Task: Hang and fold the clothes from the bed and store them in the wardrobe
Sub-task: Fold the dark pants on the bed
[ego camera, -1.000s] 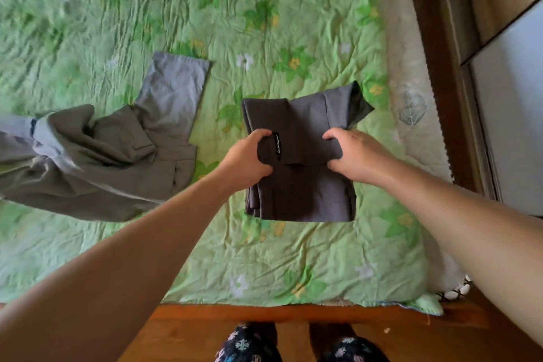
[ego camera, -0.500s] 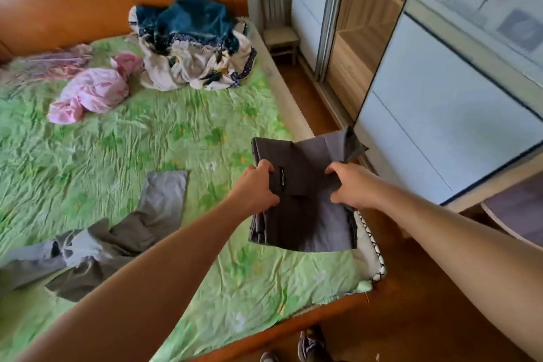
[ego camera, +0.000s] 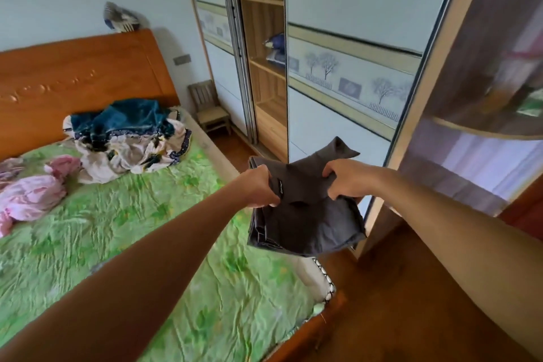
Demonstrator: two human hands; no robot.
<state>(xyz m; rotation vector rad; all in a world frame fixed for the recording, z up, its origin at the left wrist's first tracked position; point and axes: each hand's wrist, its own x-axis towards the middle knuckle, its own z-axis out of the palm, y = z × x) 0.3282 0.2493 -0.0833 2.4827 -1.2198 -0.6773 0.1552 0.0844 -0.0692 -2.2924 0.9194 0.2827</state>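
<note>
Head view puts the folded dark grey garment (ego camera: 305, 220) in the air in front of you, over the near right-hand edge of the bed (ego camera: 147, 244) and just short of the wardrobe's sliding door (ego camera: 338, 114). Your left hand (ego camera: 258, 186) pinches its left side beside a small label, fingers curled round the cloth. Your right hand (ego camera: 346, 179) grips the right side the same way, knuckles up. It looks light, soft and limp: the middle sags between your two grips and the lower half droops, so it will probably lose its fold if you carry it by the edges alone. A flat palm under the stacked layers, which show along the left edge, should hold it better than the pinch. Its long axis seems to run away from you, from the drooping folded end nearest you to a loose corner poking up on the far side, towards the wardrobe. An open wardrobe section (ego camera: 264, 73) with wooden shelves stands further along. A heap of unfolded clothes (ego camera: 126, 138) and a pink garment (ego camera: 32, 197) lie near the headboard.
</note>
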